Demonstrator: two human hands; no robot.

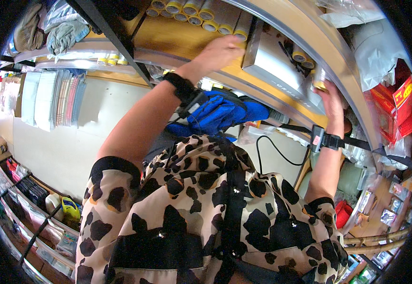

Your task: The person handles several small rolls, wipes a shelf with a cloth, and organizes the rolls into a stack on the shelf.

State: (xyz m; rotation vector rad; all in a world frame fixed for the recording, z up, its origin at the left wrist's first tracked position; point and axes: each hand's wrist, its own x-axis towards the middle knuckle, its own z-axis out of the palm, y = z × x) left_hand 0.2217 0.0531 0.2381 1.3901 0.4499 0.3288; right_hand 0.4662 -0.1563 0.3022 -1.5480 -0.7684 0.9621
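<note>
While the left hand [222, 49] rests flat, released, steadying the yellow-capped rolls [205, 13], the right hand [331, 97] grasps one roll [318, 81] beside the grey box [274, 61] on the wooden shelf [177, 35].

Bright, even daylight fills the view, strongest at 9 o'clock, where the far wall washes out to white. The shelf [177, 35] underside at 12 o'clock sits in soft shadow. A black fisheye rim rings the picture, and straight edges bow near it. Focus is sharp centrally, softer outward.

A shop: wooden shelves [177, 35] crammed with yellow-capped rolls [201, 12], packaged goods [395, 104] and hanging gloves [64, 33].
</note>
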